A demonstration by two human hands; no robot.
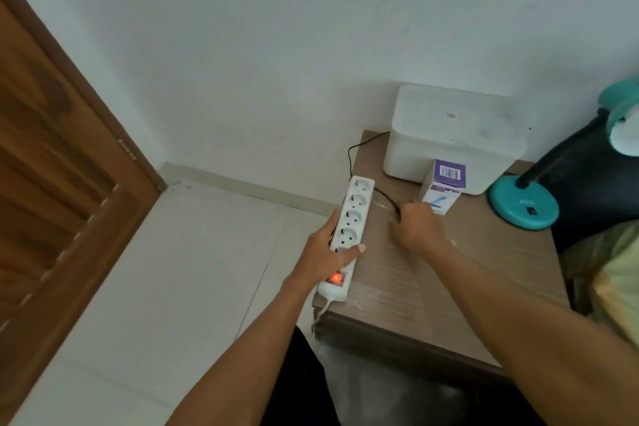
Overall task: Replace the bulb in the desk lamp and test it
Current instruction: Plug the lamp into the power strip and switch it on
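Corner of a white-walled room, pale tile floor, wooden door on the left; small wood-grain counter (432, 287) against the wall. Nearest: white five-socket power strip (349, 235) on the counter's left edge, red switch lit, so live. Left hand (328, 252) wraps its middle, thumb over the top. Light rigid plastic; pin it flat there. Right hand (420, 226) is closed around the end of the thin black cord (383, 195); plug hidden inside the fist. Cord is limp, so grip the plug body, not the wire. Behind it: purple-and-white bulb carton (444, 187), upright, light, easily crushed. Teal round-based desk lamp (524, 206) on the far right, shade partly out of frame; base looks weighty, steady it there. White box (453, 138) at the wall.
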